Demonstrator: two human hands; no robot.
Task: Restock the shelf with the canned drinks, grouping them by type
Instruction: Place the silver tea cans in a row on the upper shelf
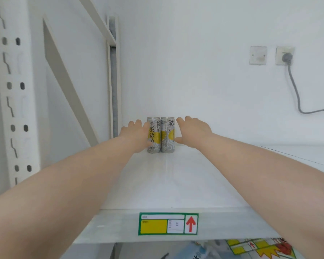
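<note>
Two slim silver-and-yellow cans stand upright side by side at the back of the white shelf (168,184), touching each other. My left hand (137,135) lies against the left side of the left can (154,135), fingers fairly straight. My right hand (192,130) lies against the right side of the right can (167,135), fingers extended and thumb low near the can's base. Neither hand plainly wraps round a can.
A white slotted upright (13,90) and a diagonal brace (69,86) stand at the left. The wall behind holds a socket with a grey cable (286,57). A green-framed price label (167,223) sits on the shelf's front edge. Packaging shows below the shelf (260,248).
</note>
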